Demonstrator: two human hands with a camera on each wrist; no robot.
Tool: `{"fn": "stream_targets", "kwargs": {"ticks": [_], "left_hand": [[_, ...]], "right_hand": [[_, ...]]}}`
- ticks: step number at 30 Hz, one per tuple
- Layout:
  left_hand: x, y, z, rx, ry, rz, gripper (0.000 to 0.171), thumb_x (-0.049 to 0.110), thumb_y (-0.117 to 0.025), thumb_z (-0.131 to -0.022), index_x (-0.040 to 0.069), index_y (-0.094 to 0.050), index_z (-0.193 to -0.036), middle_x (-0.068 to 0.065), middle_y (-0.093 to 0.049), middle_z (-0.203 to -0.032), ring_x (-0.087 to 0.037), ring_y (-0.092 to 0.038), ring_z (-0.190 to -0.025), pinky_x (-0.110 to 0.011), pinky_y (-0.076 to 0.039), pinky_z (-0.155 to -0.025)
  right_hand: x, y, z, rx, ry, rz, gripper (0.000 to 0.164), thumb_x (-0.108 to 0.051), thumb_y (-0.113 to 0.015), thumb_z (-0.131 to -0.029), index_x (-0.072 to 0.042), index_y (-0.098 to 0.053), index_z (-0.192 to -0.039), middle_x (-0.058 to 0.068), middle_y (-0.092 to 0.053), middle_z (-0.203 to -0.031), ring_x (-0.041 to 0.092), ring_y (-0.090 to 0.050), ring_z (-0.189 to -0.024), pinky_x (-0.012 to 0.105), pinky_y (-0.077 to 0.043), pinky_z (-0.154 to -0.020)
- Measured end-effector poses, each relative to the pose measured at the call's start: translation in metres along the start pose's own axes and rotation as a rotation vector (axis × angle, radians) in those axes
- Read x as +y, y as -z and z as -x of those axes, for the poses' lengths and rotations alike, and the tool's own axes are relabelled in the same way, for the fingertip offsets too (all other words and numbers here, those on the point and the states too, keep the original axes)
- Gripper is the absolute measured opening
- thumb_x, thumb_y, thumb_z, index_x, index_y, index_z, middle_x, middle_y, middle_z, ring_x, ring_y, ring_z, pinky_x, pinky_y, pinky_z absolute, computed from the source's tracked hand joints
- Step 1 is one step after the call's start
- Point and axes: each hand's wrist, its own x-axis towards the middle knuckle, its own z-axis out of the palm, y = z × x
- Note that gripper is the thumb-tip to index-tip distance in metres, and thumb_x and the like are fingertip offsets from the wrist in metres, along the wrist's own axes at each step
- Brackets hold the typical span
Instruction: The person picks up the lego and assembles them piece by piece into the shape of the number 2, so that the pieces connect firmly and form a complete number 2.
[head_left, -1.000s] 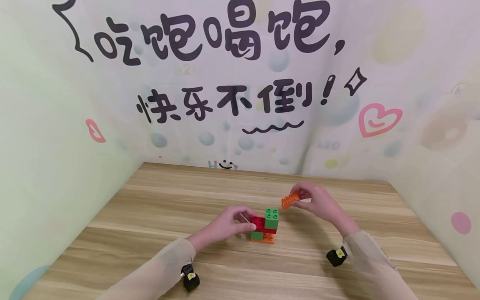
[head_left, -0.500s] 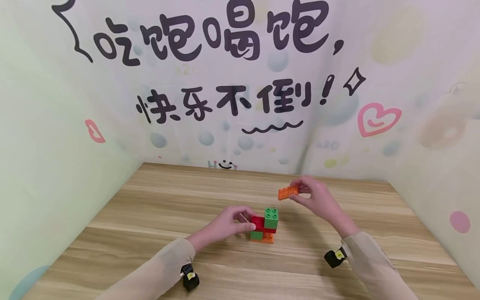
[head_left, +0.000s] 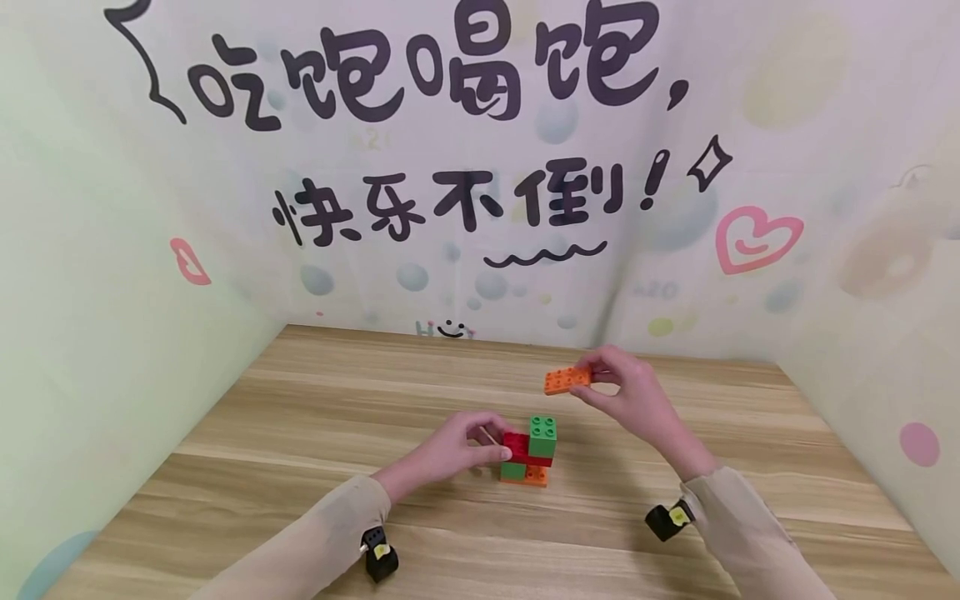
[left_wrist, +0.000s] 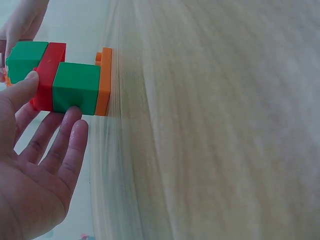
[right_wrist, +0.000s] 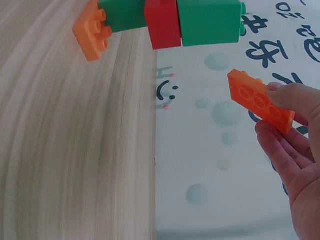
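Observation:
Near the middle of the table stands a small stack of toy building bricks: an orange plate [head_left: 537, 477] at the bottom, a lower green brick [left_wrist: 75, 89] on its left half, a red brick [head_left: 517, 447] across that, and an upper green brick [head_left: 543, 437] on the red one's right end. My left hand [head_left: 459, 448] pinches the red brick's left end, thumb in front. Above and behind the stack, my right hand [head_left: 628, 390] pinches the right end of a loose orange brick [head_left: 564, 382], studs showing. In the right wrist view its hollow underside shows, apart from the stack.
The wooden table [head_left: 315, 400] ends at a wall hanging [head_left: 450, 292] printed with large black characters. Pale walls close off both sides. Each sleeve carries a black wrist camera [head_left: 381, 560].
My right hand has moved left and a little up with the loose orange brick, which now lies more level. My left hand and the stack stay in place.

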Motion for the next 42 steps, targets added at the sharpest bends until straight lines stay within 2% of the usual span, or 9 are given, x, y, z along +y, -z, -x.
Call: {"fn": "stream_targets", "kwargs": {"ticks": [8, 12, 21, 28, 32, 38, 42], "left_hand": [[-0.001, -0.001, 0.000, -0.001, 0.005, 0.016, 0.024, 0.016, -0.070, -0.092, 0.010, -0.068, -0.116, -0.014, -0.068, -0.106, -0.019, -0.064, -0.088, -0.047, -0.059, -0.068], [-0.001, -0.001, -0.001, -0.003, 0.006, 0.023, 0.026, 0.016, -0.069, -0.092, 0.010, -0.068, -0.118, -0.015, -0.068, -0.107, -0.020, -0.064, -0.089, -0.050, -0.059, -0.069], [-0.002, 0.000, -0.001, -0.007, 0.004, 0.015, 0.024, 0.018, -0.070, -0.092, 0.009, -0.068, -0.114, -0.014, -0.069, -0.105, -0.019, -0.064, -0.088, -0.044, -0.059, -0.067], [-0.002, 0.000, -0.002, -0.010, 0.007, 0.008, 0.023, 0.019, -0.071, -0.092, 0.011, -0.068, -0.113, -0.012, -0.069, -0.104, -0.015, -0.064, -0.085, -0.039, -0.060, -0.065], [-0.003, -0.001, -0.003, -0.005, 0.007, 0.007, 0.023, 0.019, -0.071, -0.092, 0.012, -0.069, -0.113, -0.012, -0.070, -0.104, -0.014, -0.065, -0.084, -0.037, -0.060, -0.063], [-0.003, -0.001, -0.002, -0.001, 0.010, 0.010, 0.023, 0.018, -0.071, -0.092, 0.010, -0.068, -0.113, -0.014, -0.070, -0.105, -0.018, -0.064, -0.086, -0.037, -0.060, -0.064], [-0.001, 0.000, -0.001, 0.001, 0.018, 0.014, 0.023, 0.018, -0.071, -0.092, 0.009, -0.068, -0.113, -0.014, -0.070, -0.108, -0.019, -0.064, -0.087, -0.040, -0.060, -0.067]], "right_hand": [[-0.017, -0.002, 0.000, 0.011, -0.003, -0.062, 0.032, -0.005, -0.083, -0.077, -0.011, -0.065, -0.102, 0.001, -0.069, -0.098, 0.005, -0.068, -0.085, 0.029, -0.060, -0.079], [-0.022, -0.005, 0.001, -0.003, -0.018, -0.102, 0.031, -0.007, -0.082, -0.078, -0.011, -0.065, -0.104, 0.001, -0.070, -0.101, 0.005, -0.068, -0.086, 0.024, -0.059, -0.080], [-0.031, -0.011, 0.003, -0.038, -0.042, -0.193, 0.029, -0.010, -0.081, -0.080, -0.012, -0.064, -0.104, 0.002, -0.070, -0.104, 0.006, -0.068, -0.088, 0.021, -0.058, -0.082], [-0.035, -0.017, 0.007, -0.064, -0.042, -0.214, 0.027, -0.011, -0.080, -0.082, -0.013, -0.063, -0.103, 0.002, -0.071, -0.104, 0.007, -0.069, -0.087, 0.029, -0.060, -0.081], [-0.038, -0.019, 0.009, -0.073, -0.060, -0.213, 0.027, -0.013, -0.080, -0.082, -0.014, -0.063, -0.103, 0.002, -0.071, -0.104, 0.007, -0.069, -0.088, 0.030, -0.060, -0.082], [-0.037, -0.023, 0.013, -0.085, -0.087, -0.244, 0.027, -0.015, -0.080, -0.083, -0.015, -0.063, -0.104, 0.002, -0.070, -0.106, 0.008, -0.068, -0.089, 0.024, -0.058, -0.084], [-0.036, -0.027, 0.016, -0.095, -0.101, -0.273, 0.028, -0.016, -0.080, -0.083, -0.014, -0.062, -0.104, 0.003, -0.069, -0.108, 0.009, -0.068, -0.091, 0.026, -0.059, -0.085]]}}
